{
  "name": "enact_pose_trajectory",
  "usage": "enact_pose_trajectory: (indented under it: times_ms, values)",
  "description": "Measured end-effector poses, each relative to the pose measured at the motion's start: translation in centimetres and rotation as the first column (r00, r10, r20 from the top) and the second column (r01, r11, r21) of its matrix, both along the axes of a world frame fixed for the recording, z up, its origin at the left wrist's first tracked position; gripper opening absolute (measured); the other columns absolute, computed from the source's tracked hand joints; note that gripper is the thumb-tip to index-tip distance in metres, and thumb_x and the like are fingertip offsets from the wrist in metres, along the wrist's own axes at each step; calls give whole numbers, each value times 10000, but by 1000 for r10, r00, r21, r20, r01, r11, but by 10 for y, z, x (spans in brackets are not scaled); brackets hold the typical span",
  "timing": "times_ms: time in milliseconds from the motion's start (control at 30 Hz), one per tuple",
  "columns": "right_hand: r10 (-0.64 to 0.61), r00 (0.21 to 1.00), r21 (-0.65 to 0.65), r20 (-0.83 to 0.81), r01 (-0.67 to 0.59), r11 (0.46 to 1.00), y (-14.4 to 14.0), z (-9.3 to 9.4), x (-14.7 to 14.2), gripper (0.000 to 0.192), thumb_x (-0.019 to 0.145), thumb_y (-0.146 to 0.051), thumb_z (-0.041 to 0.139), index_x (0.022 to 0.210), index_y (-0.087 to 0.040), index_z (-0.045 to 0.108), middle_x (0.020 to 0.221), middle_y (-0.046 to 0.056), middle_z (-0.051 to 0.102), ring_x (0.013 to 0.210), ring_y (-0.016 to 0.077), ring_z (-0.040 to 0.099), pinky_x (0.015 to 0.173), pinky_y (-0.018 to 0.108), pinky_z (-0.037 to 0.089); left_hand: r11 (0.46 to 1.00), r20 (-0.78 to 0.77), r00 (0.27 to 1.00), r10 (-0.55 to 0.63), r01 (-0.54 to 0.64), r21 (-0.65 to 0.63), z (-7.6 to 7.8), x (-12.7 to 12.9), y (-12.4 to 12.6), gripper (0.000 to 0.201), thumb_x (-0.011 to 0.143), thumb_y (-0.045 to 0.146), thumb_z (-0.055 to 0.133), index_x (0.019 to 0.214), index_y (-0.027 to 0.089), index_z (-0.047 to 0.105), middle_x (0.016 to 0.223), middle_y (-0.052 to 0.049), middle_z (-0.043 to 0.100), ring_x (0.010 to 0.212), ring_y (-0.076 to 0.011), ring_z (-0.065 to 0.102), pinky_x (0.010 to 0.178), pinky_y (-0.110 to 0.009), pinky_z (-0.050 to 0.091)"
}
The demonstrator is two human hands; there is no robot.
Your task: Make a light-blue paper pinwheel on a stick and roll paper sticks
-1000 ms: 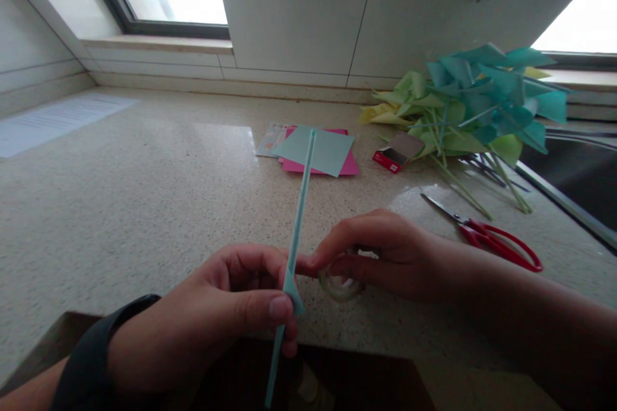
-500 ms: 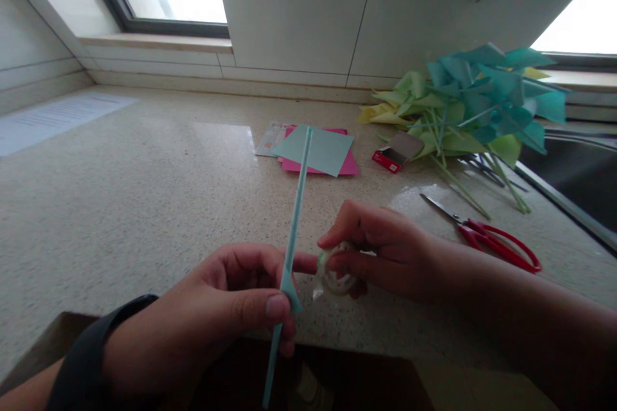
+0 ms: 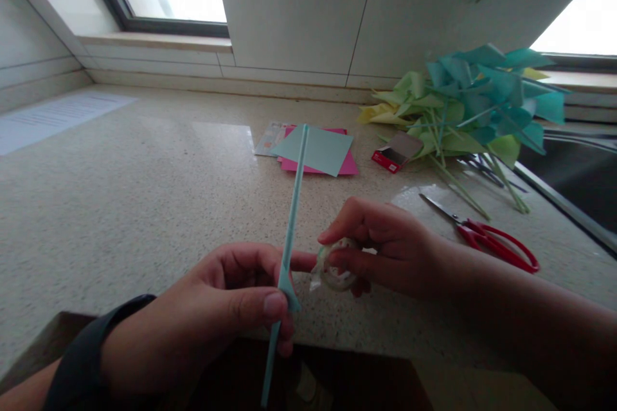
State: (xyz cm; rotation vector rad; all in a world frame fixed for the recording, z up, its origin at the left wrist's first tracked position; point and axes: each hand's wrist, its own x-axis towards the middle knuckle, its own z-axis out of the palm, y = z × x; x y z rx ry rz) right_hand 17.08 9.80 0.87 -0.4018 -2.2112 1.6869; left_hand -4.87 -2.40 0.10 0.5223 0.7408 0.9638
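My left hand (image 3: pixel 216 314) pinches a thin light-blue rolled paper stick (image 3: pixel 293 205) between thumb and fingers; the stick points up and away over the counter. A black band sits on that wrist. Just right of the stick, my right hand (image 3: pixel 385 247) grips a small roll of clear tape (image 3: pixel 332 270), lifted slightly off the counter, with a short loose end of tape hanging at its left side near the stick.
Red-handled scissors (image 3: pixel 486 236) lie to the right. Farther back lie pink and light-blue paper squares (image 3: pixel 321 151), a small red box (image 3: pixel 396 154), and a heap of teal and yellow-green paper pinwheels on sticks (image 3: pixel 475 103). A dark sink (image 3: pixel 578 180) borders the speckled counter (image 3: pixel 120 205).
My right hand has lifted the tape roll off the counter and turned it, and a loose tape end now shows. The stick has tilted slightly left.
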Motion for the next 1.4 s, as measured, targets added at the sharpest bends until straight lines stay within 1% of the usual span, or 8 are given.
enact_pose_trajectory:
  times_ms: [233, 533, 667, 867, 967, 1100, 1200, 1400]
  values:
    - [-42, 999, -75, -30, 39, 996, -3, 2, -4, 235, 911, -300, 689, 943, -201, 478, 663, -41, 624, 504, 84, 633, 439, 149, 522, 1000, -47, 999, -12, 12, 2, -2, -3, -3, 304, 756, 225, 869, 1049, 234, 788, 1270, -31, 689, 673, -94, 722, 653, -222, 636]
    - [-54, 997, -98, -50, 49, 994, -2, -1, 0, 288, 891, -252, 717, 928, -221, 433, 681, -52, 641, 496, 75, 628, 418, 124, 483, 1000, -36, 999, -9, 9, -4, 0, -1, -2, 281, 759, 226, 866, 1031, 227, 794, 1300, -44, 675, 672, -92, 722, 651, -214, 632]
    - [-15, 1000, -23, -18, 14, 1000, 1, 2, -2, 213, 946, -276, 658, 1056, -217, 485, 692, -66, 617, 546, 80, 639, 483, 154, 516, 1000, -10, 1000, -10, 10, 22, 0, 0, -2, 261, 768, 220, 858, 1022, 229, 796, 1256, -37, 692, 666, -91, 723, 649, -209, 628]
    - [-59, 994, 396, -97, 93, 913, 6, 4, -3, 146, 906, -267, 706, 955, -162, 617, 770, 0, 630, 679, 105, 604, 587, 205, 488, 999, -16, 1000, 24, -24, 39, 2, 0, -2, 121, 777, 216, 847, 886, 193, 798, 902, -1, 731, 658, -113, 718, 640, -209, 620]
    - [-73, 990, 430, -117, 117, 895, 7, 5, -2, 165, 900, -233, 697, 1016, -158, 606, 805, 3, 609, 692, 107, 573, 591, 209, 474, 999, 3, 999, 32, -32, 42, 2, 0, -2, 66, 789, 205, 835, 820, 180, 782, 783, 26, 697, 656, -110, 713, 654, -212, 619]
    - [87, 993, 484, -81, -37, 874, 9, 9, -1, 262, 952, -159, 633, 1209, -194, 663, 901, 11, 626, 747, 89, 590, 666, 202, 479, 998, 13, 1000, 7, -8, 66, -2, -1, -2, 113, 797, 227, 835, 885, 187, 777, 776, 14, 720, 666, -111, 714, 654, -201, 607]
    - [161, 984, 447, -75, -111, 888, 13, 9, -2, 221, 967, -158, 624, 1167, -191, 712, 878, 12, 629, 745, 85, 612, 667, 201, 492, 997, 15, 1000, 6, -7, 83, -3, -2, -1, 138, 807, 254, 831, 921, 198, 778, 773, 0, 739, 666, -106, 712, 644, -182, 592]
    - [105, 987, 350, -123, -56, 935, 12, 5, -3, 107, 930, -176, 679, 1034, -158, 697, 847, 15, 700, 686, 85, 667, 610, 187, 547, 998, -28, 1000, 7, -6, 62, -2, -1, 0, 280, 799, 257, 838, 1069, 213, 777, 756, -9, 731, 654, -113, 709, 639, -192, 595]
